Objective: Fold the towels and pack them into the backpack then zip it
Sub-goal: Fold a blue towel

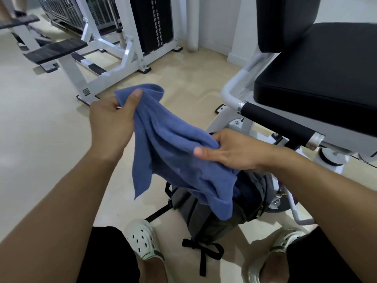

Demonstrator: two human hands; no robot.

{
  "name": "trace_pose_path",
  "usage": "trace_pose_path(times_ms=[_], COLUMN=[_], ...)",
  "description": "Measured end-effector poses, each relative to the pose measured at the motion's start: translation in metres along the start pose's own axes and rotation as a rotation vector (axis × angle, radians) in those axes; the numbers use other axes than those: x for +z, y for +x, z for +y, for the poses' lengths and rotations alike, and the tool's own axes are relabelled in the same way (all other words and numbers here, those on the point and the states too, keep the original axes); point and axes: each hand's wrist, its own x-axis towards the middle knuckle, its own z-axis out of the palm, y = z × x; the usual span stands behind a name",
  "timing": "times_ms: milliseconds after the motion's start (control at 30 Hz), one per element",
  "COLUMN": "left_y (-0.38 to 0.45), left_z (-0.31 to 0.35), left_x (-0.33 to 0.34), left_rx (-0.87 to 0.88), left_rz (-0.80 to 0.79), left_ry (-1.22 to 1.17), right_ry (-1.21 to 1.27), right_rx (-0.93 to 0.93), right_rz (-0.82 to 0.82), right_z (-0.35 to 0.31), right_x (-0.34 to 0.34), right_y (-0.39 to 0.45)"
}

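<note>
A blue towel [173,152] hangs crumpled in the air between my hands. My left hand [114,119] pinches its upper corner with the thumb on top. My right hand [230,150] grips the towel's right side, fingers curled into the cloth. Below the towel a grey backpack [204,217] stands on the floor between my feet, its top partly hidden by the hanging cloth. Something dark blue shows inside its open top.
A gym machine with a black padded seat [318,82] and a black handle bar [279,121] stands close on the right. Another white-framed weight machine [114,48] is at the back left. Beige floor [40,129] spreads to the left. My white clogs [144,242] flank the backpack.
</note>
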Motion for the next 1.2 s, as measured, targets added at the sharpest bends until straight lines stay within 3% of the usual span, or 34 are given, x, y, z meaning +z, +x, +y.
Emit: trace_pose_path(times_ms=[167,267,333,700,867,1033,1133,1200], left_y=[-0.026,-0.049,-0.062,-0.067,-0.054,-0.034,-0.026,-0.027], left_z=[0.005,0.008,0.013,0.016,0.019,0.005,0.001,-0.003], left_x=[0.023,0.036,0.042,0.042,0.034,0.027,0.024,0.027], left_rx=[0.087,-0.007,-0.117,-0.134,-0.113,-0.038,-0.004,-0.039], left_rz=[-0.236,-0.544,-0.6,-0.521,-0.349,-0.159,-0.136,-0.195], left_ry=[0.323,0.205,0.063,-0.013,-0.036,0.03,0.108,0.158], right_ry=[0.366,0.496,0.505,0.439,-0.252,-0.355,-0.191,0.207], right_rx=[0.058,0.023,-0.016,-0.032,0.124,0.148,0.062,0.004], right_rz=[0.168,0.136,0.124,0.231,0.1,0.212,0.316,0.336], right_z=[-0.003,-0.003,-0.003,0.015,0.033,0.026,0.019,0.013], right_x=[0.004,0.003,0.004,0.008,0.012,0.002,0.002,0.004], right_y=[-0.003,-0.007,-0.009,-0.016,-0.002,-0.002,-0.011,-0.018])
